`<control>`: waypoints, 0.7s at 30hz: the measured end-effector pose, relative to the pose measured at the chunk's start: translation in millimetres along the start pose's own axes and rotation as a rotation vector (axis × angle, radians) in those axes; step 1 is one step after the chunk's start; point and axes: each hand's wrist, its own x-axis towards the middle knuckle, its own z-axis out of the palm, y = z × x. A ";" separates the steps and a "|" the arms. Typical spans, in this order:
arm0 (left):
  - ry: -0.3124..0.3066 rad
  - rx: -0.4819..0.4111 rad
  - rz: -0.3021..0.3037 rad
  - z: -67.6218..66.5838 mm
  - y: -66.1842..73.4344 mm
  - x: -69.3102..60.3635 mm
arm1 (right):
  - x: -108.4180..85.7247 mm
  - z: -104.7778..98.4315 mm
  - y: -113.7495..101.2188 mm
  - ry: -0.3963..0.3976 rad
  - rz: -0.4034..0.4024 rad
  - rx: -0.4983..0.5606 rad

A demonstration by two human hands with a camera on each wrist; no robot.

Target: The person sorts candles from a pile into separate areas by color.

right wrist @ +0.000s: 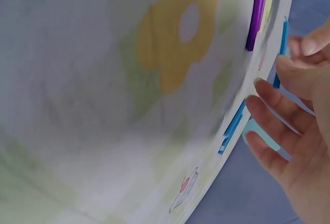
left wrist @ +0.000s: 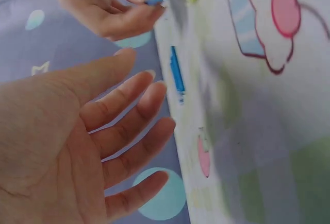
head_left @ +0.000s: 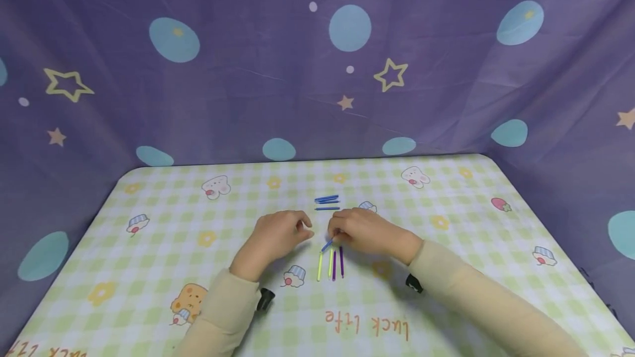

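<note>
My right hand (head_left: pixel 369 230) pinches a thin blue candle (right wrist: pixel 283 38) between thumb and index finger, its other fingers spread apart. In the head view, that candle slants just above the upper ends of two yellow candles (head_left: pixel 319 267) and two purple candles (head_left: pixel 341 263), which lie side by side on the table. Farther back, several blue candles (head_left: pixel 327 209) lie crosswise. My left hand (head_left: pixel 275 236) hovers to the left of the row, holding nothing. The left wrist view shows its fingers (left wrist: pixel 126 131) extended and apart.
A green-and-white checked cloth (head_left: pixel 149 258) printed with cupcakes, flowers and bears covers the table. Purple curtains (head_left: pixel 238 70) with stars and blue spots hang behind and at both sides. Small black devices (head_left: pixel 265 299) sit under the wrists.
</note>
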 end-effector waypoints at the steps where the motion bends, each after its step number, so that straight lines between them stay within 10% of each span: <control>1: 0.000 -0.009 0.001 -0.5 0.5 -3.7 | 0.2 -0.7 1.3 0.008 0.009 -0.011; 11: -0.016 -0.070 0.024 9.4 6.9 -29.7 | 12.6 -0.5 19.4 0.093 0.114 -0.031; 21: 0.011 0.069 0.059 24.0 24.7 -40.1 | 25.7 8.9 30.2 0.138 0.211 -0.094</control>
